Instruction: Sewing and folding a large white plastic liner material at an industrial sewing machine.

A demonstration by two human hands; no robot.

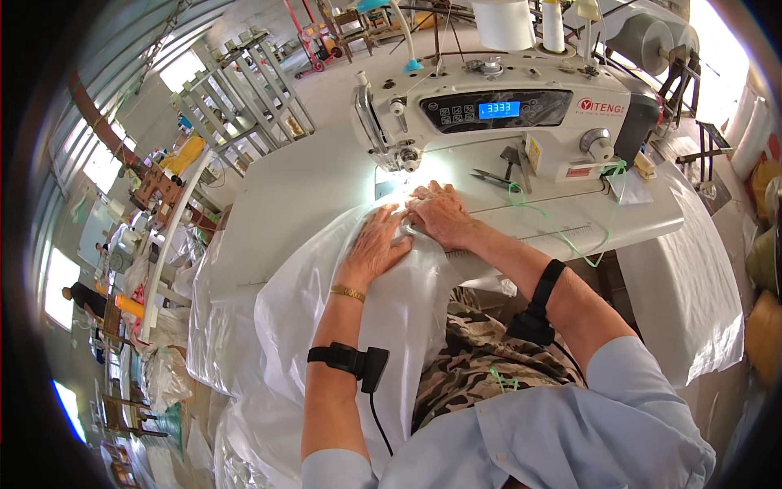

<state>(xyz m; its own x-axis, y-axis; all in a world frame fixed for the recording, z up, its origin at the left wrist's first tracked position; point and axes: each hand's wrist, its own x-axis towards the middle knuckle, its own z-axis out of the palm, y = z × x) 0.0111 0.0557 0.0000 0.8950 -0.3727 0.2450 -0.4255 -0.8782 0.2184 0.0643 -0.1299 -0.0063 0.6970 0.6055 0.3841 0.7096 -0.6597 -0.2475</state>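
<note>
A thin, glossy white plastic sheet (314, 297) runs from the lit needle area of a white sewing machine (489, 106) down over the table's front edge and my lap. My left hand (376, 240) rests on the sheet, fingers stretched toward the needle and thumb apart. Close beside it, my right hand (440, 216) has its fingers bent and pressed together on the sheet's edge, just in front of the needle. Bright lamp glare washes out the fingertips and the sheet there. The needle itself cannot be made out clearly.
Dark thread snips (494, 178) and a small black tool lie right of the needle on the white table (293, 175). Green cord (562, 234) loops over the table's front edge. White thread cones (503, 24) stand behind the machine. A metal rack (244, 98) is at the far left.
</note>
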